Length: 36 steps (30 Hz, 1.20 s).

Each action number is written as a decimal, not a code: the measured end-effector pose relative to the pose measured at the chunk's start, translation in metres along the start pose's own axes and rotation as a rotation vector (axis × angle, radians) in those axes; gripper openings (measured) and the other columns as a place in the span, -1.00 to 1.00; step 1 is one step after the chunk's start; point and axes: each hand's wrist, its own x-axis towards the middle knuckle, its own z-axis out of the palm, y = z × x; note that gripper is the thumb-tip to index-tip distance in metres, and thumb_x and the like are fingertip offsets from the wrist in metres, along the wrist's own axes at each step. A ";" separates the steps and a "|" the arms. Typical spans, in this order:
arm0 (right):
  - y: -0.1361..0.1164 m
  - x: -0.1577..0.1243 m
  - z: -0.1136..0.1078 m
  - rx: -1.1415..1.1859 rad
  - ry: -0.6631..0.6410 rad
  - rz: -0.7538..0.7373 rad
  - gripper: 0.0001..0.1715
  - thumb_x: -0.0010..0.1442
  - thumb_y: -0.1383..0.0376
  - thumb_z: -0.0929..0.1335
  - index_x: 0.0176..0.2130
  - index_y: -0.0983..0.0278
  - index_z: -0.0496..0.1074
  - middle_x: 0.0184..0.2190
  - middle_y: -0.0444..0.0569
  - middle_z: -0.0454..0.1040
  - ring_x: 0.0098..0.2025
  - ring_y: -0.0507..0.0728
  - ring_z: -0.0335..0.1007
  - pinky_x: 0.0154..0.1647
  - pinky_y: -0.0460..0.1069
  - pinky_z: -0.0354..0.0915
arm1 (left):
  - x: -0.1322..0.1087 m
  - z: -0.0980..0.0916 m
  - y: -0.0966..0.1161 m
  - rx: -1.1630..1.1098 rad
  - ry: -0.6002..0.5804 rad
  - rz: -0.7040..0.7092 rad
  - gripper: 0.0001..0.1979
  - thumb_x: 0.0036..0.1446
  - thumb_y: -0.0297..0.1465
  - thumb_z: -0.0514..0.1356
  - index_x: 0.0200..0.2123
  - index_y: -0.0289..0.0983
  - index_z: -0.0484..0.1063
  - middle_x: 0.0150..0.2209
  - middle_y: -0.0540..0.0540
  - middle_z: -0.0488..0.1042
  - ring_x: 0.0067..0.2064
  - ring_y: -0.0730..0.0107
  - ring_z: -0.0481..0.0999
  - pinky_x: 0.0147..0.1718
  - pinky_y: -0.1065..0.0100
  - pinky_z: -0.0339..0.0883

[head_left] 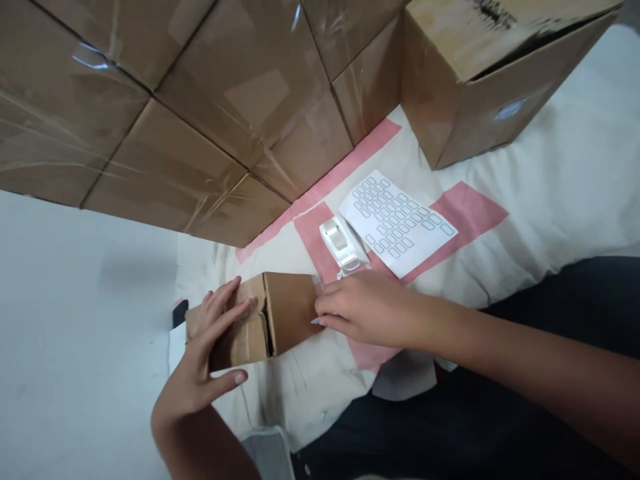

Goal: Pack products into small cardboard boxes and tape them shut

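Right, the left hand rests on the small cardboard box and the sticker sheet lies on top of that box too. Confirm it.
One part is wrong. The left hand does rest on the small cardboard box, but the sticker sheet lies on the white and pink cloth beyond the box, beside a white plastic device. The head view shows this.

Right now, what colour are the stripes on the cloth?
Pink stripes on a white cloth; head view.

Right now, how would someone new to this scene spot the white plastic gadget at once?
Below the wall of taped cartons lies a cloth with pink bands. On it, a label sheet lies flat; the gadget sits beside the sheet's left edge, just above the right hand. It is the only white moulded plastic piece there.
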 end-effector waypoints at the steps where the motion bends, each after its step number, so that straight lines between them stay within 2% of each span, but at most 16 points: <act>1: 0.000 0.003 0.007 0.000 -0.026 -0.014 -0.74 0.38 0.24 0.31 -0.25 0.23 0.57 -0.26 -0.05 0.60 -0.28 0.12 0.46 -0.40 -0.02 0.01 | -0.001 -0.001 0.002 -0.016 -0.005 0.011 -0.26 0.24 0.15 0.09 0.40 0.03 0.12 0.51 -0.15 -0.13 0.49 -0.21 -0.11 0.40 -0.27 -0.37; 4: 0.003 0.016 0.024 0.022 -0.078 -0.028 -0.74 0.38 0.24 0.31 -0.24 0.21 0.59 -0.22 -0.06 0.60 -0.26 0.11 0.47 -0.42 -0.03 -0.02 | -0.002 -0.003 0.007 -0.029 -0.002 0.016 -0.25 0.23 0.17 0.08 0.39 0.03 0.13 0.50 -0.15 -0.12 0.49 -0.22 -0.11 0.40 -0.26 -0.40; 6: 0.006 0.028 0.029 0.004 -0.089 0.027 -0.75 0.33 0.18 0.37 -0.28 0.26 0.58 -0.25 -0.02 0.60 -0.27 0.11 0.46 -0.44 -0.03 -0.03 | -0.002 -0.002 0.008 -0.032 0.003 0.015 -0.26 0.23 0.18 0.07 0.38 0.03 0.16 0.50 -0.15 -0.09 0.48 -0.22 -0.08 0.40 -0.26 -0.37; 10: 0.015 0.046 0.021 -0.082 0.026 0.181 -0.61 0.31 0.06 0.39 -0.32 0.33 0.56 -0.29 0.07 0.58 -0.29 0.14 0.45 -0.46 -0.03 -0.07 | -0.006 -0.001 0.010 -0.073 0.021 0.022 -0.32 0.24 0.15 0.07 0.33 0.03 0.25 0.47 -0.15 -0.02 0.45 -0.23 0.00 0.39 -0.26 -0.31; 13: 0.019 0.040 0.012 -0.053 0.054 0.080 -0.67 0.39 0.17 0.31 -0.28 0.31 0.55 -0.27 0.03 0.57 -0.26 0.12 0.45 -0.44 -0.04 -0.03 | -0.009 0.000 0.009 -0.132 0.029 0.026 -0.35 0.25 0.13 0.08 0.31 0.02 0.26 0.46 -0.16 0.02 0.43 -0.22 0.02 0.39 -0.26 -0.29; 17: 0.013 0.021 0.009 0.050 -0.092 -0.144 -0.74 0.40 0.27 0.30 -0.23 0.26 0.57 -0.31 -0.05 0.57 -0.27 0.08 0.46 -0.35 -0.06 0.10 | -0.007 0.000 0.008 -0.147 0.035 0.035 -0.36 0.26 0.10 0.09 0.32 0.01 0.26 0.45 -0.17 0.04 0.42 -0.19 0.03 0.39 -0.25 -0.30; 19: 0.007 0.021 0.010 0.027 -0.169 -0.171 -0.77 0.36 0.29 0.33 -0.25 0.23 0.59 -0.32 -0.07 0.59 -0.30 0.08 0.46 -0.36 -0.05 0.10 | -0.004 0.001 0.008 -0.150 0.024 0.057 -0.36 0.24 0.11 0.11 0.30 0.00 0.30 0.44 -0.17 0.05 0.41 -0.19 0.05 0.39 -0.24 -0.28; 21: 0.002 0.031 0.008 -0.064 -0.184 -0.103 -0.82 0.30 0.24 0.39 -0.27 0.24 0.61 -0.33 -0.03 0.59 -0.35 0.12 0.46 -0.40 -0.03 0.07 | 0.000 0.001 0.010 -0.160 0.024 0.066 -0.39 0.23 0.09 0.13 0.26 -0.01 0.35 0.42 -0.17 0.07 0.40 -0.18 0.08 0.37 -0.21 -0.19; 23: 0.000 0.042 0.002 -0.198 -0.111 0.035 -0.74 0.25 0.14 0.44 -0.27 0.31 0.60 -0.32 0.07 0.59 -0.34 0.18 0.47 -0.42 -0.01 0.07 | 0.002 0.002 0.011 -0.173 0.034 0.059 -0.44 0.24 0.06 0.15 0.23 -0.01 0.39 0.40 -0.17 0.09 0.38 -0.16 0.11 0.36 -0.17 -0.10; 26: 0.002 0.046 -0.012 -0.350 0.070 0.198 -0.63 0.36 0.14 0.34 -0.27 0.38 0.57 -0.28 0.17 0.58 -0.26 0.25 0.50 -0.39 0.01 0.09 | 0.000 0.002 0.013 -0.193 0.048 0.048 -0.46 0.26 0.03 0.15 0.22 -0.02 0.40 0.38 -0.18 0.13 0.36 -0.13 0.15 0.33 -0.14 -0.02; 28: 0.004 0.036 -0.018 -0.370 0.139 0.200 -0.61 0.44 0.22 0.23 -0.26 0.37 0.55 -0.25 0.15 0.57 -0.23 0.25 0.50 -0.37 0.02 0.12 | -0.002 0.003 0.014 -0.194 0.061 0.047 -0.48 0.26 0.02 0.16 0.22 -0.02 0.40 0.37 -0.19 0.16 0.35 -0.13 0.17 0.32 -0.15 0.00; 31: 0.002 0.013 -0.010 -0.292 0.145 0.104 -0.67 0.40 0.17 0.30 -0.07 0.35 0.51 -0.12 0.14 0.54 -0.14 0.25 0.49 -0.25 0.03 0.24 | -0.003 0.004 0.015 -0.176 0.092 0.050 -0.49 0.27 -0.01 0.17 0.22 -0.02 0.40 0.36 -0.19 0.18 0.35 -0.13 0.18 0.32 -0.16 0.01; 32: -0.001 0.007 -0.002 -0.246 0.137 0.050 -0.56 0.34 0.11 0.36 0.08 0.34 0.45 0.00 0.18 0.50 -0.05 0.29 0.47 -0.17 0.06 0.29 | -0.003 0.005 0.015 -0.170 0.098 0.058 -0.49 0.27 -0.01 0.16 0.22 -0.02 0.39 0.37 -0.19 0.18 0.34 -0.13 0.19 0.32 -0.17 0.01; 34: -0.011 0.000 0.020 -0.146 0.121 -0.054 0.00 0.17 -0.05 0.47 0.39 0.27 0.11 0.29 0.30 0.25 0.20 0.43 0.31 0.01 0.18 0.33 | -0.004 0.007 0.014 -0.157 0.100 0.071 -0.48 0.28 0.01 0.14 0.23 -0.02 0.39 0.37 -0.19 0.19 0.34 -0.15 0.20 0.33 -0.20 0.00; 35: -0.017 -0.001 0.033 -0.103 0.117 -0.083 0.25 0.10 -0.09 0.50 0.48 0.21 -0.12 0.40 0.35 0.06 0.31 0.52 0.17 0.09 0.26 0.31 | -0.005 0.007 0.014 -0.151 0.091 0.074 -0.48 0.28 0.02 0.13 0.22 -0.02 0.39 0.37 -0.18 0.19 0.34 -0.17 0.20 0.33 -0.22 0.00; 36: -0.022 0.000 0.044 -0.072 0.131 -0.072 0.36 0.07 -0.10 0.51 0.50 0.16 -0.27 0.44 0.38 -0.09 0.36 0.58 0.06 0.14 0.33 0.27 | -0.007 0.008 0.013 -0.149 0.099 0.071 -0.50 0.28 0.01 0.12 0.21 -0.01 0.39 0.37 -0.17 0.20 0.35 -0.18 0.21 0.32 -0.24 0.02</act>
